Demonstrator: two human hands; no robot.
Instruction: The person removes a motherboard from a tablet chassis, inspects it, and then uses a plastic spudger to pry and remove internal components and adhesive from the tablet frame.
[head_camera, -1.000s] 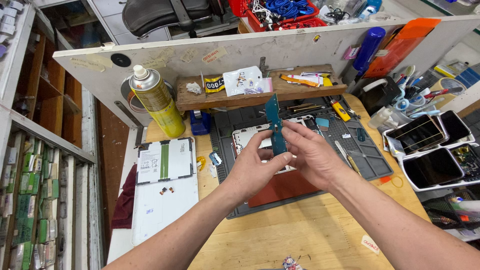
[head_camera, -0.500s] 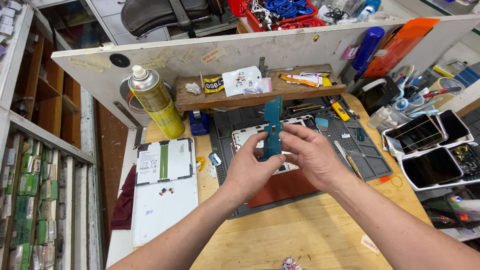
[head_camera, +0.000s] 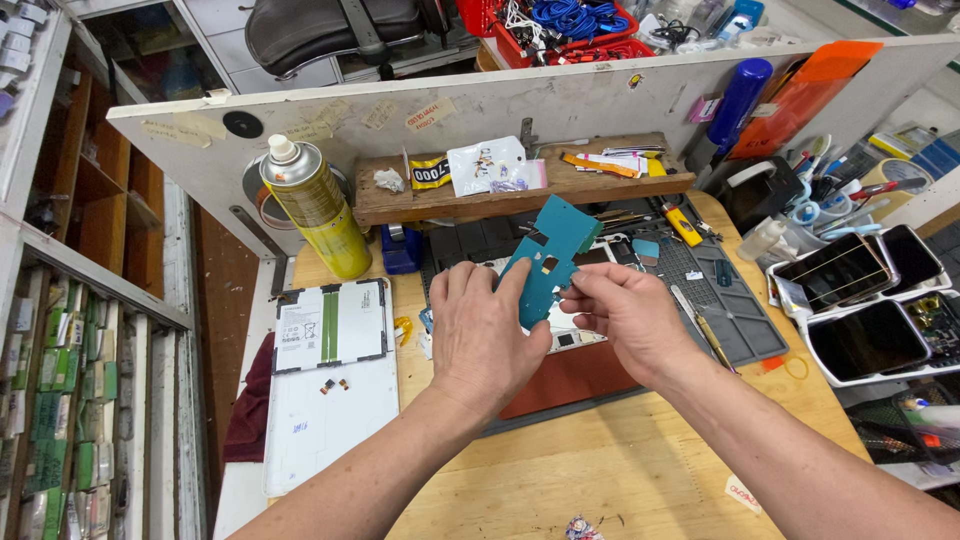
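A teal circuit board (head_camera: 551, 258) with cut-outs is held up over the grey work mat (head_camera: 740, 330), tilted with its flat face towards me. My left hand (head_camera: 484, 335) grips its lower left edge from behind. My right hand (head_camera: 628, 318) pinches its right edge with thumb and fingertips. Under the hands lies an opened tablet body (head_camera: 575, 338) on a reddish-brown pad (head_camera: 560, 385).
A white tablet back with a flat battery (head_camera: 330, 325) lies at left. A yellow spray can (head_camera: 315, 210) stands behind it. A wooden shelf (head_camera: 520, 190) holds small packets. Trays with phones (head_camera: 865, 300) sit at right, tools lie on the mat.
The board has turned from edge-on to face-on and tipped to the right. Both hands have stayed on it in about the same place.
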